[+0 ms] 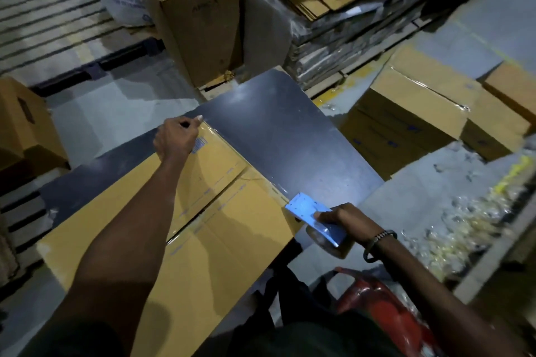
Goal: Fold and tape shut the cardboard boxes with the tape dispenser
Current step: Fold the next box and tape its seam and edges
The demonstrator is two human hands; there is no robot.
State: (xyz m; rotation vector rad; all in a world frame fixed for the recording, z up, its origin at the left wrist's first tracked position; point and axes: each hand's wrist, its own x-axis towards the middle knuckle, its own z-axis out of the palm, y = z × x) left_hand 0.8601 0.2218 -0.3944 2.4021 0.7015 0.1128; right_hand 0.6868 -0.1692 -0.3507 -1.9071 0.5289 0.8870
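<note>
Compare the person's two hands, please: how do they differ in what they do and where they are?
The left hand reaches to the far corner of the flat brown cardboard box, fingers curled at its edge; what it pinches is unclear. The right hand stays at the near right edge and grips the blue tape dispenser. The right wrist wears a dark bracelet; the left wrist is bare. Both work over the same box on the dark table.
</note>
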